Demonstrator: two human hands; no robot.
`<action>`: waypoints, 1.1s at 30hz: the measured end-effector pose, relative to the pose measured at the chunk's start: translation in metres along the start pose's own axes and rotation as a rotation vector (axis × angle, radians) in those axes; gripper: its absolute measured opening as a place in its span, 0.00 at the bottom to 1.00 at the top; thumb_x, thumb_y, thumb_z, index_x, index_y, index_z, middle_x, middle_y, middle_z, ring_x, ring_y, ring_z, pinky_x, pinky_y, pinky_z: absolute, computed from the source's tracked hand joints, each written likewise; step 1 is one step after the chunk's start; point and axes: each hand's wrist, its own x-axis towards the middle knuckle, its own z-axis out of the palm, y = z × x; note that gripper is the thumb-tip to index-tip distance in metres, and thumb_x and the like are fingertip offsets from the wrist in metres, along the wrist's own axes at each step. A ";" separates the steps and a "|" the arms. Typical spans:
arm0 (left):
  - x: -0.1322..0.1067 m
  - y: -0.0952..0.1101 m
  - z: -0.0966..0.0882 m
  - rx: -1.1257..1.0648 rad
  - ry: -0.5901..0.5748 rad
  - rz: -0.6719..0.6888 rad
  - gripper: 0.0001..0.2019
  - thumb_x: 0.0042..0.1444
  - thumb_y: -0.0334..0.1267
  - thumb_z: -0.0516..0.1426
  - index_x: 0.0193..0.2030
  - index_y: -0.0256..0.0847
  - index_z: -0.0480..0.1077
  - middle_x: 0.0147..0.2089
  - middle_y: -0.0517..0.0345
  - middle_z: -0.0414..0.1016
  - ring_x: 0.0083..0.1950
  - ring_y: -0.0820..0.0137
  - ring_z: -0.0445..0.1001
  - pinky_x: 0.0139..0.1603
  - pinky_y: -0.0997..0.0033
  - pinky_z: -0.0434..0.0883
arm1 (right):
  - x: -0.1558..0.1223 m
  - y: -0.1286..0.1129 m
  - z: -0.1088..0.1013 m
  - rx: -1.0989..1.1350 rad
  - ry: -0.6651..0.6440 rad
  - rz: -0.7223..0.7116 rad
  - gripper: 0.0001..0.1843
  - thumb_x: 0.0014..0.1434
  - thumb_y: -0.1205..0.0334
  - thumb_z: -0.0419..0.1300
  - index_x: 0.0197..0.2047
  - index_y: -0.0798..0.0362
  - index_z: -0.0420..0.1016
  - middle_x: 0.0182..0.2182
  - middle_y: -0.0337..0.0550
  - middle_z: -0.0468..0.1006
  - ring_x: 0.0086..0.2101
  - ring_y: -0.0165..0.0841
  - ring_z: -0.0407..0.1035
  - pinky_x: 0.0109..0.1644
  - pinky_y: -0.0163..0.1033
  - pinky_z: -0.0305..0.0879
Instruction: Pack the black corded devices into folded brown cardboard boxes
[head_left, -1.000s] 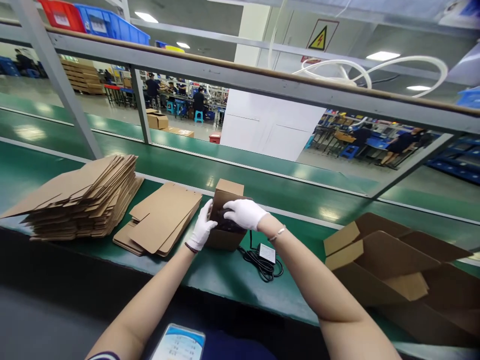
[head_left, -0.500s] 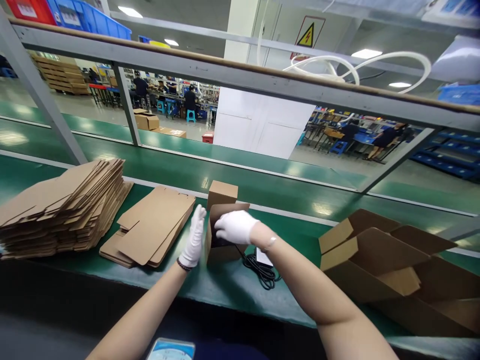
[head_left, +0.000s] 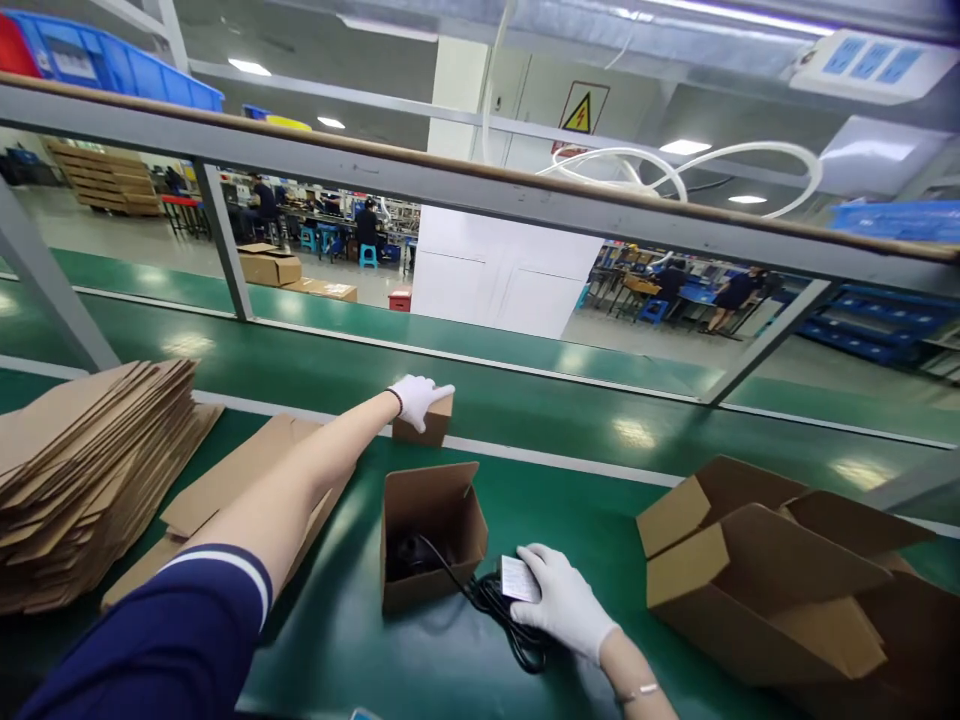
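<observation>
In the head view my left hand [head_left: 420,399], in a white glove, is closed over the top of a small closed cardboard box [head_left: 429,427] by the belt's white edge strip. In front of it stands an open cardboard box [head_left: 435,500], its flap up, with a dark object inside that I cannot make out. From that box a black cable [head_left: 517,635] runs out to a coiled bundle on the green surface. My gloved right hand [head_left: 566,602] grips a power adapter [head_left: 519,579] with a white label, beside the coil.
At the left lie a tall stack of flattened cartons [head_left: 90,470] and a smaller pile [head_left: 240,480]. Larger open cartons [head_left: 765,580] stand at the right. Beyond the strip runs a green conveyor belt [head_left: 525,400], under a metal shelf frame [head_left: 352,165]. People sit far behind.
My left hand has moved forward from beside the open box onto the small box. My right hand has left the open box's inside and taken hold of the adapter. The view has shifted.
</observation>
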 end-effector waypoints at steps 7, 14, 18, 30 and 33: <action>0.024 -0.056 0.000 0.133 -0.030 -0.297 0.40 0.48 0.38 0.62 0.67 0.37 0.51 0.64 0.30 0.57 0.62 0.41 0.58 0.57 0.36 0.56 | -0.011 0.017 0.017 0.183 0.048 0.147 0.26 0.40 0.56 0.71 0.45 0.52 0.74 0.43 0.44 0.71 0.42 0.40 0.68 0.44 0.42 0.64; 0.012 -0.023 -0.047 0.092 0.190 -0.298 0.28 0.62 0.44 0.48 0.67 0.36 0.51 0.69 0.36 0.51 0.64 0.48 0.59 0.60 0.45 0.59 | -0.038 0.023 0.006 0.550 0.457 0.210 0.29 0.40 0.60 0.69 0.45 0.53 0.64 0.39 0.42 0.74 0.38 0.37 0.72 0.43 0.42 0.69; -0.057 0.092 -0.097 -0.303 0.582 0.150 0.30 0.60 0.54 0.51 0.64 0.38 0.58 0.64 0.47 0.63 0.62 0.57 0.64 0.62 0.58 0.60 | -0.059 -0.009 -0.050 0.371 0.533 -0.137 0.30 0.45 0.56 0.69 0.49 0.51 0.65 0.45 0.45 0.73 0.44 0.40 0.72 0.49 0.45 0.70; -0.139 0.222 -0.076 -1.273 0.342 0.086 0.19 0.46 0.45 0.66 0.40 0.40 0.67 0.37 0.58 0.75 0.41 0.64 0.75 0.41 0.68 0.71 | -0.089 -0.058 -0.117 0.469 0.608 -0.296 0.21 0.61 0.52 0.58 0.56 0.50 0.68 0.35 0.41 0.77 0.28 0.32 0.71 0.37 0.38 0.71; -0.141 0.234 -0.062 -1.632 0.502 0.084 0.17 0.49 0.46 0.64 0.40 0.39 0.66 0.38 0.58 0.74 0.40 0.68 0.73 0.41 0.70 0.70 | -0.080 -0.078 -0.100 0.654 0.661 -0.326 0.18 0.62 0.52 0.57 0.53 0.49 0.70 0.37 0.41 0.78 0.32 0.34 0.72 0.40 0.39 0.71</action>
